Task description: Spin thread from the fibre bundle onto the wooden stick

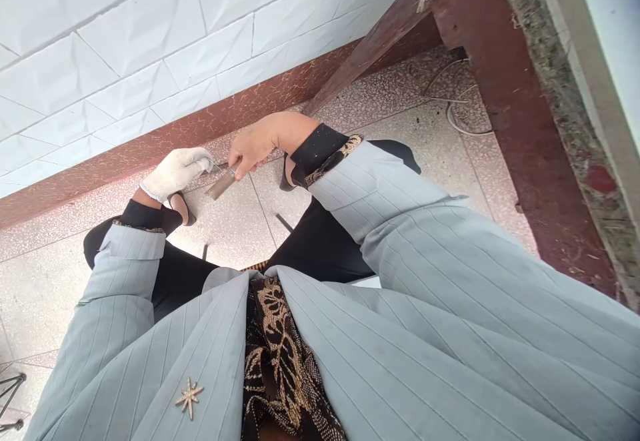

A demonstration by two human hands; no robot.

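My left hand [177,171] wears a white knitted glove, and its fingers are closed together near a thin, greyish metal piece [217,167]. Whether the glove grips that piece or only touches it is too small to tell. Bare and closed, my right hand [254,144] holds a tool by its brown wooden handle [221,185], whose butt end points down toward the left. The tool's working end is hidden by my fingers. Both hands are close together above the floor, in front of my knees.
A white tiled wall [140,34] with a reddish-brown skirting [250,97] runs behind my hands. On the right stands a dark red wooden frame [505,81], with a pale cable [463,124] on the speckled floor [240,227] near it. Thin black legs [13,387] show at lower left.
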